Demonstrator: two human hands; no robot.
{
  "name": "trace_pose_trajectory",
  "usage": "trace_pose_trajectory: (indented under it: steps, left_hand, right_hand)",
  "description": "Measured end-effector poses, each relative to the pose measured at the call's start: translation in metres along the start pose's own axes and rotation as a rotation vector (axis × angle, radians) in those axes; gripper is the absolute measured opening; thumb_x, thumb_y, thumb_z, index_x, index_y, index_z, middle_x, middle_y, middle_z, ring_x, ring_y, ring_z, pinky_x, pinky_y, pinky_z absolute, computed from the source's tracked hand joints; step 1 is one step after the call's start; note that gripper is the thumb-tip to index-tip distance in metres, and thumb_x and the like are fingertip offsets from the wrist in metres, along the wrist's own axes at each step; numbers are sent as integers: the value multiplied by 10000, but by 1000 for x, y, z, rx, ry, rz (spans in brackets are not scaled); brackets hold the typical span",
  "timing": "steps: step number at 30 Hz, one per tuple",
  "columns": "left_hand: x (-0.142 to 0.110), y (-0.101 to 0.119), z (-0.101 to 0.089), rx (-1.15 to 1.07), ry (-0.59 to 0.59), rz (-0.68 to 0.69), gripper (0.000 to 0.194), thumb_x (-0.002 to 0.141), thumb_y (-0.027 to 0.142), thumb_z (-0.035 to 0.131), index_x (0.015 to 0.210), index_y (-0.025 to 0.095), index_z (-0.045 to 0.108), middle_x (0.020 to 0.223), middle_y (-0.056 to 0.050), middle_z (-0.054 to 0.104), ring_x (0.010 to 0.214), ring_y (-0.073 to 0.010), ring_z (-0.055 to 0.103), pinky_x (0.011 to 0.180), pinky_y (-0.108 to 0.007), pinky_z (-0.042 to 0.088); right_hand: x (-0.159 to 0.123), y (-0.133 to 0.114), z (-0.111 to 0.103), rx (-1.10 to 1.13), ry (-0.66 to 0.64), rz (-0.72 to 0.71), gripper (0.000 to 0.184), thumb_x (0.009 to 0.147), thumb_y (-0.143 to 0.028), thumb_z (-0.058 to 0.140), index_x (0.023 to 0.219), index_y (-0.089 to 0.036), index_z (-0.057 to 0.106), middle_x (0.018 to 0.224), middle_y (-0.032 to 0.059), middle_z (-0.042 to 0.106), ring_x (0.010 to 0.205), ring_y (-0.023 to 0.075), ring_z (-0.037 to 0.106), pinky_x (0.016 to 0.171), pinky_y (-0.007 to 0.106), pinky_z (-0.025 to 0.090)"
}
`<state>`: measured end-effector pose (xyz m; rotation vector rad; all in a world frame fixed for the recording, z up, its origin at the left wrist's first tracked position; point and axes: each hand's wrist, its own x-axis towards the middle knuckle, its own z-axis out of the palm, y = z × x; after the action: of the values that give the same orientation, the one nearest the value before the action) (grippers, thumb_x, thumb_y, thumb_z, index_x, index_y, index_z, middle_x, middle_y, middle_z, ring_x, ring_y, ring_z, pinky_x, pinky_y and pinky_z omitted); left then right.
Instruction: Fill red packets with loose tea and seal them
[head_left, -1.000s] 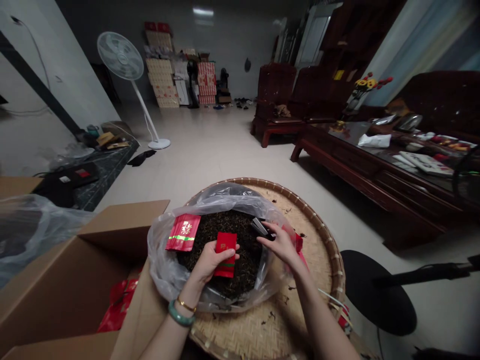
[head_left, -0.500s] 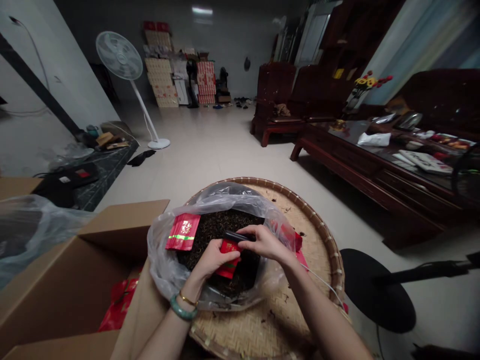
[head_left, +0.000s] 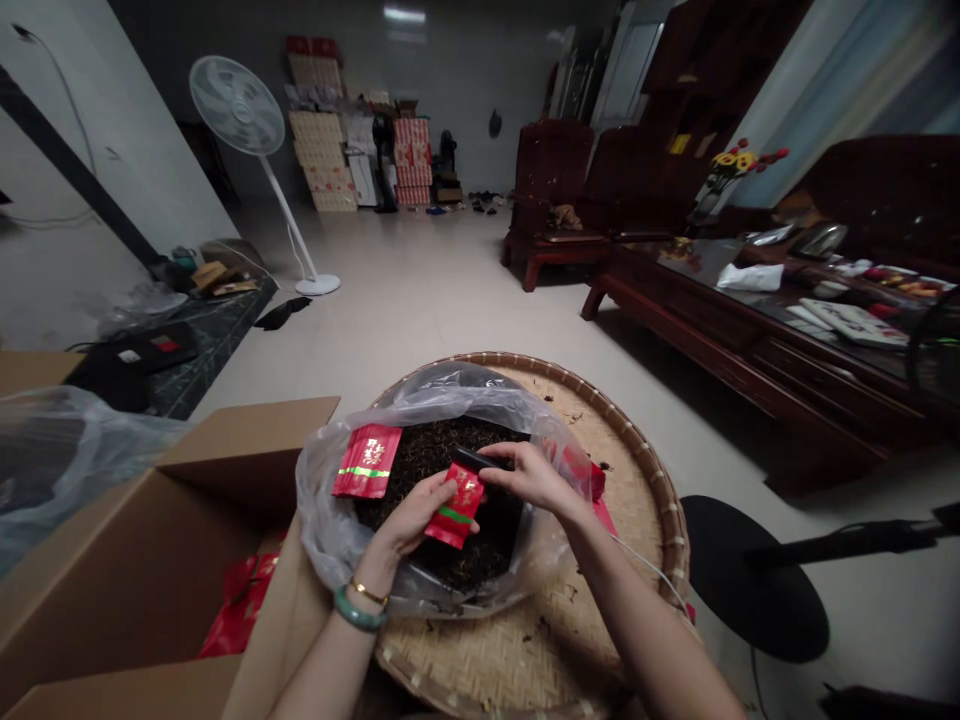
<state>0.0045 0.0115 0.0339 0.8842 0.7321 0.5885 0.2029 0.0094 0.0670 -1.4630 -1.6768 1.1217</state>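
Observation:
Over an open clear plastic bag (head_left: pixel 322 535) of dark loose tea leaves (head_left: pixel 429 447), my left hand (head_left: pixel 415 515) pinches a small red tea packet (head_left: pixel 457 508) with gold print and a green stripe. My right hand (head_left: pixel 531 474) grips a black, stick-shaped handheld bag sealer (head_left: pixel 475 459), which lies across the packet's upper edge. Whether its jaws are closed on the edge cannot be seen. A white cord (head_left: pixel 651 568) runs from under my right forearm. Several red packets (head_left: pixel 367 462) lie together on the left side of the tea.
Under the bag is a round woven bamboo tray (head_left: pixel 517 665) with scattered leaf bits. An open cardboard box (head_left: pixel 251 437) at left holds red packets (head_left: pixel 238 610). A black round stand base (head_left: pixel 754 580) is right of the tray; a dark wooden table (head_left: pixel 720 330) stands beyond.
The packet has turned to show more of its front, and my left hand has shifted slightly left and down its side. The sealer has moved slightly up and right with my right hand.

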Motion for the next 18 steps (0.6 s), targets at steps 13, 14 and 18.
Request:
trace_pose_trajectory:
  steps: [13,14,18]
  left_hand:
    - [-1,-2,3,57,40,-65,516,677,538,695,929,92,634,848,-123,718,574,-154,637,555,-282,534]
    - [-1,-2,4,59,41,-67,524,671,537,700,937,91,632,850,-121,717,580,-155,639,561,-285,535]
    - [-1,-3,7,100,30,-59,520,667,512,715,951,84,634,845,-111,716,587,-150,642,567,-270,523]
  right_hand:
    - [-8,0,-17,311,-68,85,487,663,-392,721,1078,-146,656,1040,75,686,841,191,624,694,281,483]
    - [-7,0,-15,262,-62,70,499,640,-377,739,1076,-148,660,1067,80,681,891,211,623,757,310,484]
    - [-4,2,-1,149,-13,18,411,633,-328,739,1000,-150,694,1007,76,707,949,251,623,867,368,459]
